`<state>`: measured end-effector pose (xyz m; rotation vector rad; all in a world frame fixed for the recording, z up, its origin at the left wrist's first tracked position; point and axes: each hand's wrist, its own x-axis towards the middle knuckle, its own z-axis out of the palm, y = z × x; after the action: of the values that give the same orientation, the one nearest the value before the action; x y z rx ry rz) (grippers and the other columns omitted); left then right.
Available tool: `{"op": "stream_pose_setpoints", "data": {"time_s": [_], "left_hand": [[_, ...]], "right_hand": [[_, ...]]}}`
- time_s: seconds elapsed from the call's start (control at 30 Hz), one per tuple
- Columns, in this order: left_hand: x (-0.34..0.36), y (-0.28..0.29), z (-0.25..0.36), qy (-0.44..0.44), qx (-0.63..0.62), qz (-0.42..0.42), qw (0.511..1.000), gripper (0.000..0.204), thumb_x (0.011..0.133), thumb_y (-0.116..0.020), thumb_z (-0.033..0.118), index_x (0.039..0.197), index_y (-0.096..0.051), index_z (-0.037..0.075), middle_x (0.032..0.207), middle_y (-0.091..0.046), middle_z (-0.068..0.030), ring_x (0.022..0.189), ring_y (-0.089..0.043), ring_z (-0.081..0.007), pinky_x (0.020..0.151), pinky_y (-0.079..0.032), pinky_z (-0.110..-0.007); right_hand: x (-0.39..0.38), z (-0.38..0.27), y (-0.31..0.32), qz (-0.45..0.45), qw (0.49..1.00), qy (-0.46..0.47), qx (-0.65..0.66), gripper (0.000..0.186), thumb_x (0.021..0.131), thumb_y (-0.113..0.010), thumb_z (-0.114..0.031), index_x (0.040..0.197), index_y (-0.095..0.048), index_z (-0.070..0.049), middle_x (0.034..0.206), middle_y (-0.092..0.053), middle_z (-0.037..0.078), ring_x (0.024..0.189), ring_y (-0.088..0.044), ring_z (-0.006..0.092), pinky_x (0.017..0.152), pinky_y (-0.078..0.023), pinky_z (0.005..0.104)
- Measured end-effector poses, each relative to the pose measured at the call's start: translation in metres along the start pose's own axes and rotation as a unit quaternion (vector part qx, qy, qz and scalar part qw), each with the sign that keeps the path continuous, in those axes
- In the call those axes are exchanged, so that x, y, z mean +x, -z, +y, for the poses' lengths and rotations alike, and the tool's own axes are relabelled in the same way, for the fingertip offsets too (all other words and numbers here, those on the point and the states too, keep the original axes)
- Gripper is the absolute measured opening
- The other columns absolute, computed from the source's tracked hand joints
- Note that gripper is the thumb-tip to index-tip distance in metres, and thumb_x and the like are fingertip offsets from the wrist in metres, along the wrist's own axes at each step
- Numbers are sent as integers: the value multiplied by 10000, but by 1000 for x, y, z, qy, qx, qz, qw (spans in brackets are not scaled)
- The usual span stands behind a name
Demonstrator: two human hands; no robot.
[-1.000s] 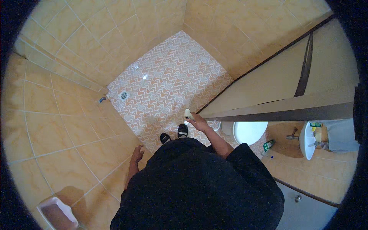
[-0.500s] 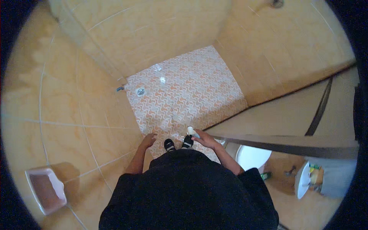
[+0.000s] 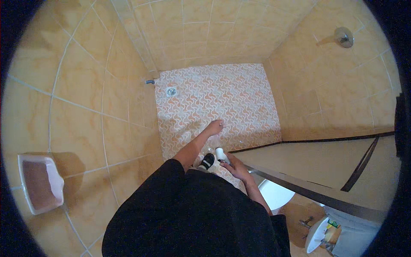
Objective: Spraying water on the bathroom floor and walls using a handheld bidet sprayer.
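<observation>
Two hands are in view, one left hand (image 3: 215,127) and one right hand (image 3: 236,168), with one white cylindrical object (image 3: 219,153) at the right. One dark shoe (image 3: 208,160) shows plainly toward the near edge of the patterned floor (image 3: 239,94). One drain (image 3: 171,91) lies by the floor's far left corner, one grey pipe stub (image 3: 150,82) beside that corner. Fixtures number one shower head (image 3: 344,37), one pink wall basin (image 3: 55,182), one white toilet (image 3: 274,196), one white sink (image 3: 317,238) and one beige partition (image 3: 323,162).
</observation>
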<state>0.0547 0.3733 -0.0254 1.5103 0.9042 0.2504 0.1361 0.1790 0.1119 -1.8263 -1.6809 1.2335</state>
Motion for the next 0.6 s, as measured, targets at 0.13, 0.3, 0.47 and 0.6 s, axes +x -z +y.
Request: {"op": "stream_pose_setpoints", "data": {"time_s": [0.13,0.3,0.47,0.6], "left_hand": [[-6,8,8,-14,37,-14,999,145,733,-475,129,838,-511,36,749,-556,-135,609,-552,-235,519,-439,-341],[-26,28,12,3,49,64,997,146,721,-479,115,843,-509,42,790,-552,-150,731,-536,-296,642,-421,-338],[-52,84,-84,-62,229,109,965,226,737,-447,142,948,-497,79,923,-519,-156,904,-488,-291,764,-392,-373],[-123,113,-149,56,388,96,915,341,749,-449,196,1083,-418,132,1051,-467,-127,971,-457,-278,796,-355,-467]], "right_hand": [[4,1,1,46,998,10,36,499,751,-534,-307,1143,-366,-48,1023,-479,179,948,-465,294,797,-358,339],[5,21,-6,62,998,-5,32,537,750,-510,-372,1139,-358,-33,1072,-452,189,993,-439,315,828,-351,361],[11,11,-5,54,998,-10,15,533,751,-497,-397,1131,-365,-48,1051,-459,187,966,-453,316,803,-364,372],[15,15,-6,63,997,-31,8,515,754,-522,-328,1137,-360,-26,1022,-477,186,951,-465,301,798,-360,341]]}}
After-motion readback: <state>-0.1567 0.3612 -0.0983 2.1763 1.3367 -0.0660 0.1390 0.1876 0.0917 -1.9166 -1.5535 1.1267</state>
